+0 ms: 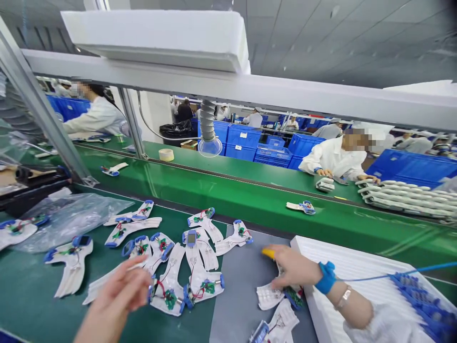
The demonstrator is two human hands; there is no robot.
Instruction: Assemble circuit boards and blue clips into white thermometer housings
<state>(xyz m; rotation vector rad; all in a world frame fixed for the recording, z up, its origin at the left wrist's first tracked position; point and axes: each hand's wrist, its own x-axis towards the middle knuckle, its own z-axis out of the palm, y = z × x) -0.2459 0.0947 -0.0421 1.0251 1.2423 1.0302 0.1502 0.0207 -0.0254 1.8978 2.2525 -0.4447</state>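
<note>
My left hand (119, 293) is raised over the near table, its fingers loosely bent and apart, slightly blurred, with nothing visible in it. Below and beyond it lie several gun-shaped white housing halves, such as this housing half (174, 281), with blue ends, green circuit boards and red wires. On the grey mat (237, 286), my right hand (294, 267) has its thumb and fingers around a white housing half (269, 296), partly hidden beneath the hand. A finger wears a yellow cot, and a blue wrist strap circles the wrist. Nearer me lies another housing half (283, 319).
A white foam tray (342, 295) with blue parts (424, 305) stands at right, crossed by a blue cord (400, 273). A plastic bag (71, 219) lies left. Beyond runs a green conveyor (221, 183) carrying a housing half (303, 206). A co-worker (335, 157) handles parts opposite.
</note>
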